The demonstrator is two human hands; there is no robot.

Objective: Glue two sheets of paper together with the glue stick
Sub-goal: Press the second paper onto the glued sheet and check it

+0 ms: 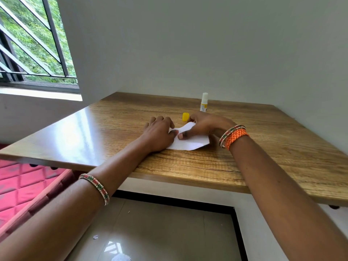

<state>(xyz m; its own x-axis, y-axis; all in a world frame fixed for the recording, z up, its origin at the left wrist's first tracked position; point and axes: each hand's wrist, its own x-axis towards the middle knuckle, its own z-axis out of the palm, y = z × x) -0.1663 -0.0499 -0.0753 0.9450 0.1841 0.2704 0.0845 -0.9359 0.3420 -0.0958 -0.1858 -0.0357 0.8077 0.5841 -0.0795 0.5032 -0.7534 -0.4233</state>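
1. Head view: the white paper (190, 142) lies flat on the wooden worktop (263, 140), near the middle and closer to its front edge than to the back edge by the wall.
2. The left hand (160, 134) lies palm-down on the paper's left end, fingers curled, pressing and not gripping.
3. The right hand (205, 127) rests over the paper's far part, thumb pressed onto the sheet, touching the left thumb; it grasps nothing that can be seen.
4. Whether one sheet or two lie there cannot be told.
5. The glue stick (204, 102) stands upright and uncapped near the back edge, beyond the right hand.
6. Its yellow cap (185, 116) sits apart from it, just beyond the fingers.
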